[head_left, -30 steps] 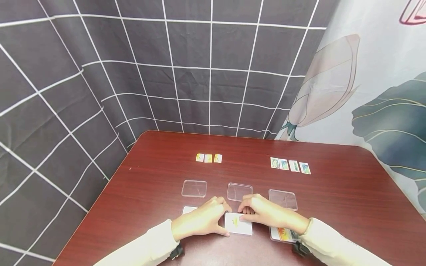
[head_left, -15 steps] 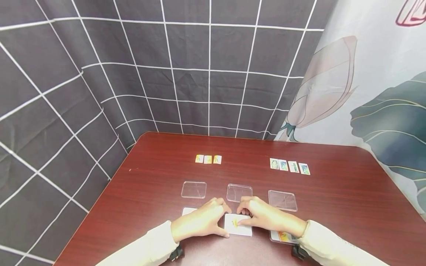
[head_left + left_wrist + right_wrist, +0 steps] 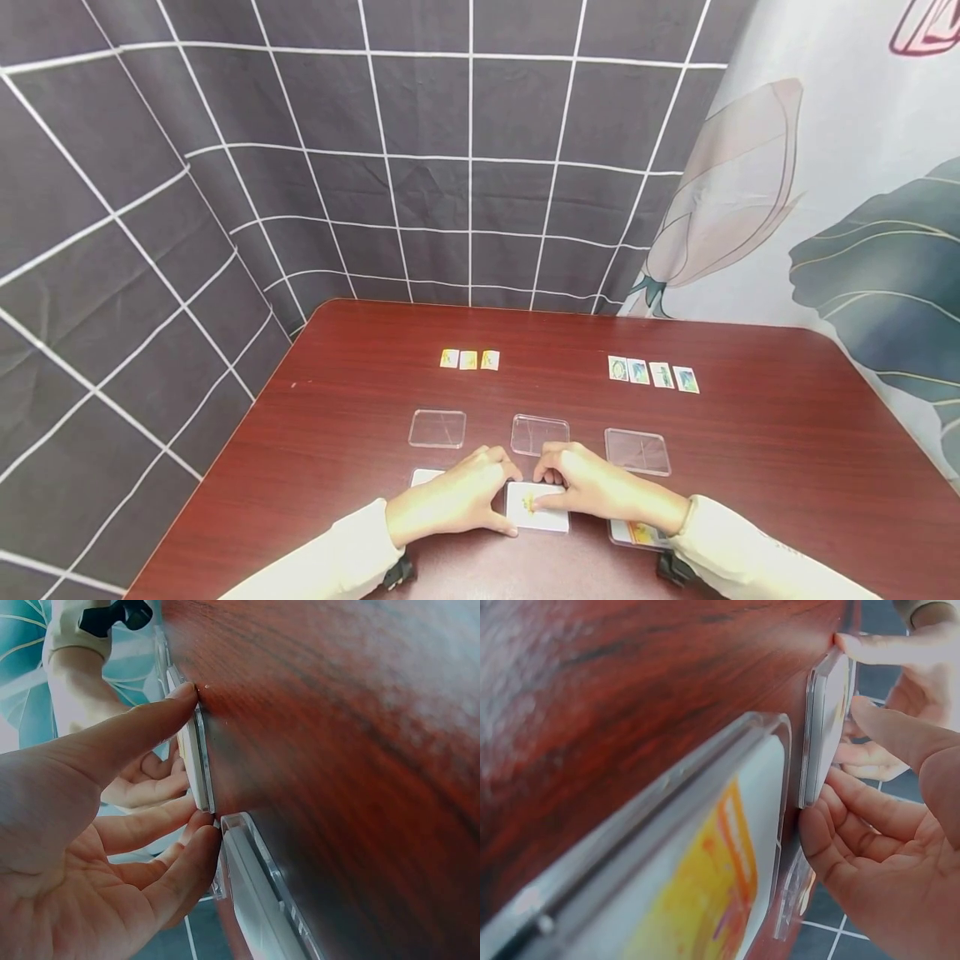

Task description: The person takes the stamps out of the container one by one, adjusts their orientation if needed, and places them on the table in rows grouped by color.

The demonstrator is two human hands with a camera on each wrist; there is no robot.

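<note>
Near the front of the table a clear plastic card case (image 3: 553, 520) holds white cards; the top one bears a small yellow drawing. My left hand (image 3: 459, 495) grips its left side, thumb at the near corner and fingertips at the far corner. From the right, my right hand (image 3: 588, 483) has its thumb over the card face and its curled fingers at the far edge. In the left wrist view the case (image 3: 196, 769) lies close to the wood between thumb and fingers. The right wrist view shows the right fingertips (image 3: 816, 834) right at the case's edge.
Another filled case (image 3: 426, 475) is partly behind the left hand, and one with an orange-yellow card (image 3: 639, 533) lies under the right wrist. Beyond them are three clear lids (image 3: 437, 427). Farther back lie three yellow cards (image 3: 468, 360) and several green-blue cards (image 3: 662, 375).
My right thumb has slid slightly left over the card face, onto the yellow drawing. The left hand and the case stay in place.
</note>
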